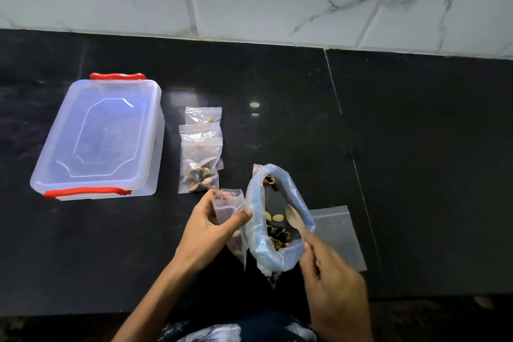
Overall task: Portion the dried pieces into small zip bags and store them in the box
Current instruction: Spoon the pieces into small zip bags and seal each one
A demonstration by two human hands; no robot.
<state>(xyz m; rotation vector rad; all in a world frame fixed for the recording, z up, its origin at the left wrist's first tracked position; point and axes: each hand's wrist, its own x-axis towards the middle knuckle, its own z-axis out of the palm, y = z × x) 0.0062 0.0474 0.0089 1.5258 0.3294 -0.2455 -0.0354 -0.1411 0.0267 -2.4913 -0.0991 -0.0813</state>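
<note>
Left hand [213, 226] pinches small clear zip bag [229, 207], mouth up, beside big rolled-rim plastic bag [277, 219] of dried pieces [279, 236]. Right hand [330, 277] grips wooden spoon [294, 218], bowl inside. Filled bags [200, 164] lie lengthwise near-far; lidded translucent box [100, 136] far left on black worktop [416, 147].

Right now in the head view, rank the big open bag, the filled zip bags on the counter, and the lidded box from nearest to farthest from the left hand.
From the left hand, which holds a small zip bag:
1. Big open bag: directly to its right, touching the thumb.
2. Filled zip bags: on the counter just beyond the fingers.
3. Lidded box: farthest, off to the left, lid closed.
</note>
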